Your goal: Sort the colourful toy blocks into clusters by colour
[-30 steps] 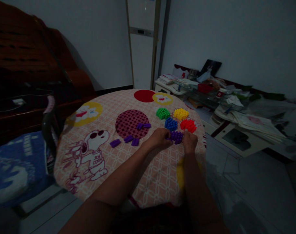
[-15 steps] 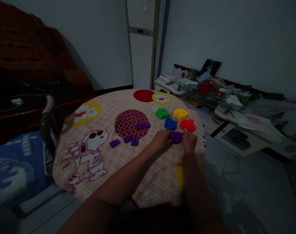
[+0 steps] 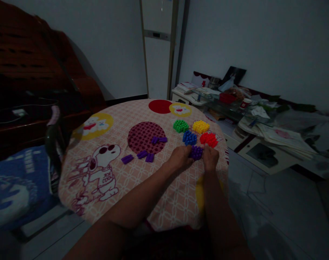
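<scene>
Between my two hands, near the right side of the table, sits a cluster of purple studded building blocks [image 3: 196, 153]. My left hand [image 3: 180, 157] closes on its left side with bent fingers. From the right, my right hand [image 3: 210, 156] pinches the cluster's other edge. Just beyond stand similar groups in blue [image 3: 189, 138], red [image 3: 208, 139], green [image 3: 180, 126] and yellow [image 3: 200, 126]. Several loose purple blocks [image 3: 127, 159] lie to the left, a few of them on the dark red printed circle [image 3: 137, 135].
A patterned cloth covers the round table [image 3: 142, 187]. To the left is a chair [image 3: 53, 144] with a blue cushion, and a wooden sofa [image 3: 45, 72] behind. A cluttered low cabinet [image 3: 262, 144] stands at the right, with a paper cup [image 3: 245, 103] on it.
My left hand has shifted very slightly at the purple cluster. The other block groups and my right hand are where they were.
</scene>
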